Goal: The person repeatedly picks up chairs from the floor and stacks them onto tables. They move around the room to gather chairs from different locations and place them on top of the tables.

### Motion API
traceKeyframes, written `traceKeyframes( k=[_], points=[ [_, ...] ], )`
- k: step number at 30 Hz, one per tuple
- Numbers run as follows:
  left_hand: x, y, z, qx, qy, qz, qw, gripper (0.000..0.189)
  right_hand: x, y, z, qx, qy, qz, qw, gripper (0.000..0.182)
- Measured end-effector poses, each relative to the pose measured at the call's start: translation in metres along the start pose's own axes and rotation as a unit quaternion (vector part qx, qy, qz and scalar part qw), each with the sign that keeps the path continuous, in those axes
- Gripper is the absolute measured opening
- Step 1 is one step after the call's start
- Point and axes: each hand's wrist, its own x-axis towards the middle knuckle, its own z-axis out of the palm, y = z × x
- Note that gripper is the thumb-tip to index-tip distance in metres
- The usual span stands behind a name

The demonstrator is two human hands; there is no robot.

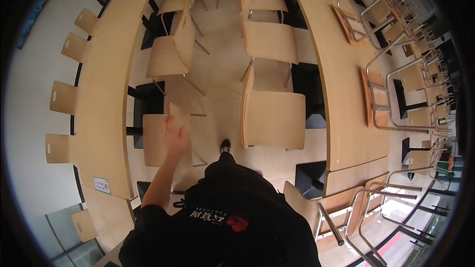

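My left hand [174, 138] is stretched forward over a light wooden chair [153, 146] on the left side of the aisle. Its thumb stands apart from the fingers, which overlap the upper part of the chair's backrest. Blur hides whether the fingers press on the wood or hover above it. That chair's seat points to the long wooden table [102, 118] on the left. My right hand is out of view. Across the aisle, to the right, another wooden chair [277, 120] faces the right-hand table [347, 126].
More chairs [170, 55] line both sides of the aisle ahead. Upturned chairs with metal legs [374, 98] rest on the right table. Black table bases [310, 178] stand on the floor. A small printed sign [101, 185] lies on the left table. My shoe [225, 146] is in the aisle.
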Motion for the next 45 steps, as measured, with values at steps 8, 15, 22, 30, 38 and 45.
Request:
traceKeyframes(
  k=[8,15,22,30,38,45],
  points=[
    [-0.055,-0.13,0.069,-0.366,-0.239,-0.514,0.738,0.02,0.071,-0.192,0.027,0.327,-0.376,0.142,0.855,0.017],
    [-0.048,-0.134,0.072,-0.32,-0.238,-0.437,0.807,0.021,0.108,-0.4,0.052,0.344,-0.367,-0.459,0.732,0.011],
    [-0.047,-0.132,0.067,-0.268,-0.22,-0.391,0.852,0.028,0.07,-0.482,0.115,-0.124,-0.407,-0.778,0.462,0.021],
    [-0.015,-0.162,0.024,-0.205,-0.197,-0.404,0.87,0.026,0.052,-0.494,0.143,-0.069,-0.553,-0.615,0.558,0.024],
    [0.041,-0.183,-0.156,-0.295,-0.26,-0.559,0.73,0.027,-0.112,-0.625,0.244,0.199,-0.884,-0.101,0.411,0.06],
    [0.023,-0.111,-0.261,-0.289,-0.215,-0.533,0.766,0.025,-0.233,-0.675,0.293,0.366,-0.832,0.336,0.249,0.054]
  ],
)
